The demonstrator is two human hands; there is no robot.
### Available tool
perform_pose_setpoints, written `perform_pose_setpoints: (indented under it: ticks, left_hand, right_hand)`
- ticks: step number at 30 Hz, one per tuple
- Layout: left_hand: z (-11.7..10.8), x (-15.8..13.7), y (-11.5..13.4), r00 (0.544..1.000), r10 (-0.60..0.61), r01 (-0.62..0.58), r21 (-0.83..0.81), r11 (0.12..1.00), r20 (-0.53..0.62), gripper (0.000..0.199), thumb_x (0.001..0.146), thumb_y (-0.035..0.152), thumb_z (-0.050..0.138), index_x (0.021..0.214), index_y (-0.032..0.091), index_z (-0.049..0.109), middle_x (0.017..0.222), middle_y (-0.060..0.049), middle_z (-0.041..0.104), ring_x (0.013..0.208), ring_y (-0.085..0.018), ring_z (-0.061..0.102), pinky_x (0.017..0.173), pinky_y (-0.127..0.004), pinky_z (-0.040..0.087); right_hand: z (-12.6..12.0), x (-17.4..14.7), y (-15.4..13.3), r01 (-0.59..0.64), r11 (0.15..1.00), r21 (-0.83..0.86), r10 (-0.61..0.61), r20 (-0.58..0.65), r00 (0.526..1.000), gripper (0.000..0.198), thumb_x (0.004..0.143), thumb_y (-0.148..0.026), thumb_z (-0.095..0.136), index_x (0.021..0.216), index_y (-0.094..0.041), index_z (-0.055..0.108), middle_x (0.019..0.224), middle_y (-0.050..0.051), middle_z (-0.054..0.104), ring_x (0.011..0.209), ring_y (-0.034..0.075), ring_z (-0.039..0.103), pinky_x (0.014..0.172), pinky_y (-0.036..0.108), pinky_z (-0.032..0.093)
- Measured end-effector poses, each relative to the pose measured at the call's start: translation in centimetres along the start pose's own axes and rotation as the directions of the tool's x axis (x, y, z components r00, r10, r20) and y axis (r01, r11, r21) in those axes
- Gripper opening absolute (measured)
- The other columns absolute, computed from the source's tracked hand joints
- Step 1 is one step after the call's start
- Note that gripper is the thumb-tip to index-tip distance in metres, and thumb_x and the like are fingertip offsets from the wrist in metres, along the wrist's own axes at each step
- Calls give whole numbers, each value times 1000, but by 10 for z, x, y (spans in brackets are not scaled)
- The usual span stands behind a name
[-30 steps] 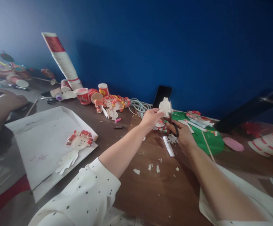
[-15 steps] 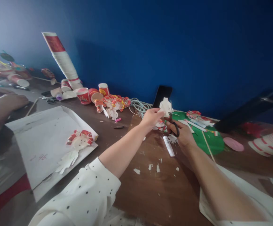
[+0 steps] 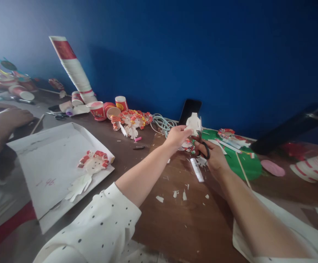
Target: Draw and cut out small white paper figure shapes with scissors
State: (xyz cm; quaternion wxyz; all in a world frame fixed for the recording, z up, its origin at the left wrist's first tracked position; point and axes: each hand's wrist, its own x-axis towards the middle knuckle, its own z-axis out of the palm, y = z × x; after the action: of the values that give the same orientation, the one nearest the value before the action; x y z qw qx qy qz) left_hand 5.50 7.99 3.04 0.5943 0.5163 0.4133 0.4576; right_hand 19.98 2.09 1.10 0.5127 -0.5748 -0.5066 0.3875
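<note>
Between its thumb and fingers, my left hand [image 3: 177, 136] pinches a white paper cutout [image 3: 193, 122] shaped like a small figure. My right hand [image 3: 215, 157] grips black-handled scissors [image 3: 207, 150], whose blades stand upright at the cutout's right edge. How far the blades are apart cannot be made out. Below the hands lies a white glue stick [image 3: 196, 170], with another white paper piece [image 3: 202, 161] beside it. Small paper scraps [image 3: 184, 195] are scattered on the brown table [image 3: 175, 226].
A white sheet [image 3: 62, 171] bearing a paper doll [image 3: 93, 162] lies left. Paper cups [image 3: 97, 110], a leaning cup stack [image 3: 78, 73], more dolls [image 3: 133, 120] and a phone [image 3: 190, 109] line the blue wall. A green disc [image 3: 246, 166] is right. Another person's hand [image 3: 13, 117] rests far left.
Very little differs. My hands hold nearly the same pose, with the cutout and scissors shifted only slightly in view.
</note>
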Motion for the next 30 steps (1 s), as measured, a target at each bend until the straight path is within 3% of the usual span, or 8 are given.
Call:
perform_pose_setpoints:
  ticks: [11, 30]
  left_hand:
    - [0, 3, -7, 999, 48, -48, -13, 999, 18, 20, 73, 33, 63, 81, 15, 67, 62, 0, 59, 52, -10, 51, 53, -22, 39]
    - [0, -2, 2, 1000, -12, 12, 7, 1000, 14, 13, 74, 28, 63, 78, 15, 66, 60, 1, 59, 54, -10, 51, 56, -22, 41]
  right_hand:
    - [-1, 0, -1, -10, 1000, 1, 10, -7, 1000, 52, 69, -48, 76, 111, -18, 74, 60, -2, 57, 58, 12, 46, 56, 27, 34]
    - [-1, 2, 2, -7, 1000, -10, 8, 2, 1000, 50, 67, -50, 76, 108, -20, 75, 59, -3, 57, 57, 11, 46, 57, 27, 35]
